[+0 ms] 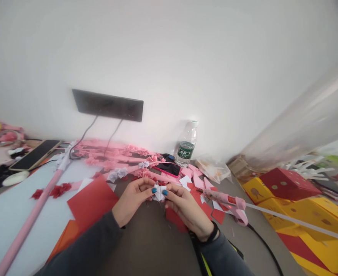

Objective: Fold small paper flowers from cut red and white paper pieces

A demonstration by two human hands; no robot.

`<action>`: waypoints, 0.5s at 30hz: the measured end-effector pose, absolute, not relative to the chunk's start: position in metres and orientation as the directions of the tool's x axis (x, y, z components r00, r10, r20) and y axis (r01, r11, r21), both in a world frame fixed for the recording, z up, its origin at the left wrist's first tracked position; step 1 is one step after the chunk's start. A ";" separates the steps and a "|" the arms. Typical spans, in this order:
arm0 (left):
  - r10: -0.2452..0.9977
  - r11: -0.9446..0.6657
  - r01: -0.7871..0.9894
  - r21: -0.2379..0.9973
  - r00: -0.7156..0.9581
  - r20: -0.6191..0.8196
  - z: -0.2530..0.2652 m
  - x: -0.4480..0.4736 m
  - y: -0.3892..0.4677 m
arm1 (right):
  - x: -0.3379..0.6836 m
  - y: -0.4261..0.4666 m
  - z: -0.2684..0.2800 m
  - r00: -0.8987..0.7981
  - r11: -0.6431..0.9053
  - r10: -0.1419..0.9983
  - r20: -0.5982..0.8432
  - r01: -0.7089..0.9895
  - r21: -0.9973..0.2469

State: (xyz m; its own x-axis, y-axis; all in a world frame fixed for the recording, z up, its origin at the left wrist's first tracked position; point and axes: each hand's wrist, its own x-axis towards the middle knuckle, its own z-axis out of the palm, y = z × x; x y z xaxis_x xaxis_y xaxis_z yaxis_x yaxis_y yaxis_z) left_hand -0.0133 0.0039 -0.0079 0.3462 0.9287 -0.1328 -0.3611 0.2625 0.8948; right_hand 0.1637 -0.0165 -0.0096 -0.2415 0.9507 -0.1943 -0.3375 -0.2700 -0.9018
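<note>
Between both hands, over the middle of the table, is a small folded white paper (159, 193) with several creases. My left hand (134, 197) pinches its left side, with a blue-nailed thumb on top. On the other side, my right hand (184, 207) grips it the same way, thumb and fingers closed. Just beyond the hands lie pink paper strips with folded paper flowers (118, 174) in white, pink and red. A red paper sheet (92, 203) lies by my left forearm. Several red paper pieces (202, 203) lie right of my right hand.
A pink glue gun (226, 201) with a black cable lies to the right, a clear stick at its back. Behind stand a water bottle (186, 143) and a plastic bag (213, 168). Yellow and red boxes (295, 203) fill the right; a pink pole (32, 216) crosses the left.
</note>
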 end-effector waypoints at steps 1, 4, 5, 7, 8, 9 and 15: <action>0.919 0.295 -0.387 0.874 0.366 -0.148 -0.007 -0.013 0.003 | 0.164 -0.017 -0.010 -0.254 -0.298 0.944 -0.211 -0.377 -0.877; 0.904 0.346 -0.430 0.834 0.391 -0.174 -0.006 -0.012 0.002 | 0.164 -0.017 -0.010 -0.276 -0.353 0.929 -0.248 -0.455 -0.817; 0.905 0.349 -0.439 0.828 0.389 -0.174 -0.005 -0.011 0.001 | 0.164 -0.016 -0.011 -0.281 -0.366 0.925 -0.257 -0.470 -0.803; 0.905 0.354 -0.460 0.814 0.388 -0.175 -0.005 -0.011 0.000 | 0.165 -0.016 -0.013 -0.294 -0.389 0.916 -0.273 -0.484 -0.784; 0.902 0.365 -0.470 0.804 0.393 -0.180 -0.005 -0.011 0.000 | 0.165 -0.015 -0.013 -0.299 -0.396 0.913 -0.278 -0.488 -0.778; 0.897 0.379 -0.477 0.793 0.399 -0.189 -0.006 -0.011 0.000 | 0.165 -0.015 -0.014 -0.301 -0.401 0.911 -0.282 -0.489 -0.774; 0.870 0.454 -0.501 0.736 0.428 -0.245 -0.008 -0.009 0.000 | 0.165 -0.016 -0.017 -0.317 -0.420 0.901 -0.296 -0.472 -0.775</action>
